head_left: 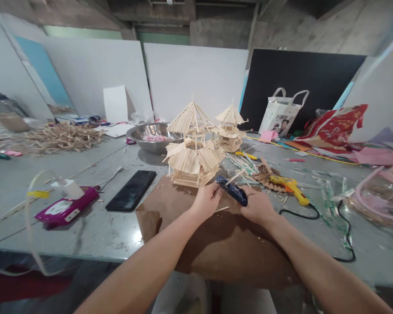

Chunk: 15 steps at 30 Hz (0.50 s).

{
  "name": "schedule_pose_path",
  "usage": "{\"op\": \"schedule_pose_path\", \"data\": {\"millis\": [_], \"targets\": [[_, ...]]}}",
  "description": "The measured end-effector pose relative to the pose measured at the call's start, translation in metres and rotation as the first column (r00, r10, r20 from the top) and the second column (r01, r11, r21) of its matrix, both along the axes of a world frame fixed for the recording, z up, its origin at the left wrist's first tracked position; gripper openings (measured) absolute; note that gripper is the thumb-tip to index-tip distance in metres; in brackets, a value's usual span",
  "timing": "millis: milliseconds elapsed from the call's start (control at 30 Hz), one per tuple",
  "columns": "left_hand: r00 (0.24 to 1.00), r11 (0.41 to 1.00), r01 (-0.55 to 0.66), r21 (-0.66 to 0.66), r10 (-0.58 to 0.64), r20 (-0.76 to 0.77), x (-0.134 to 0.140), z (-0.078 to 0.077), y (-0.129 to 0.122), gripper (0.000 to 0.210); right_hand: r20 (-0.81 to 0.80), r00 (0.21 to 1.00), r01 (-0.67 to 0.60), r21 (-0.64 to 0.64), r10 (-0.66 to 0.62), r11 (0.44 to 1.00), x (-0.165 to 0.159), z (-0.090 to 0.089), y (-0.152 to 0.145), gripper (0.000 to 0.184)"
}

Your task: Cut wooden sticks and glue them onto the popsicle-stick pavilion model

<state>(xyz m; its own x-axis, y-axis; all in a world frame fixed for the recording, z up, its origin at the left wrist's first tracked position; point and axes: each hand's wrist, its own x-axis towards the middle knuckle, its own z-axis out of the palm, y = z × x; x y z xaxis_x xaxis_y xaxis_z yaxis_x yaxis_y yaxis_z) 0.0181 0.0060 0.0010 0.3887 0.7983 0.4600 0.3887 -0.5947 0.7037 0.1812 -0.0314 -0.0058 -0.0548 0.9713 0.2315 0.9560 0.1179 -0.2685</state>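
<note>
A two-tier pagoda model made of thin wooden sticks [194, 150] stands on a brown paper sheet [222, 244]. Just in front of its base, my left hand [207, 199] pinches a small wooden stick between the fingertips. My right hand [256, 205] grips a dark blue glue gun [232, 191] whose nozzle points left toward the stick and the left hand's fingers. A loose short stick [222, 209] lies on the paper between my hands.
A smaller stick pagoda [229, 128] and a metal bowl [150, 137] stand behind. A yellow glue gun [290, 186] with black cord lies right. A black phone [131, 190] and a magenta device [65, 207] lie left; a stick pile [57, 137] sits far left.
</note>
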Motion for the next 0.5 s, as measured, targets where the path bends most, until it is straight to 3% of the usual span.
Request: {"op": "schedule_pose_path", "data": {"millis": [400, 500], "targets": [[0.998, 0.998, -0.051, 0.023, 0.052, -0.025, 0.0024, -0.003, 0.0007, 0.024, 0.039, 0.999, 0.019, -0.017, -0.018, 1.0, -0.0018, 0.001, 0.0015, 0.044], [0.998, 0.997, -0.061, 0.037, 0.062, -0.021, 0.0036, -0.0031, 0.0031, 0.023, 0.041, 0.998, 0.041, -0.058, -0.038, 0.997, -0.0016, 0.006, 0.0029, 0.035]]}}
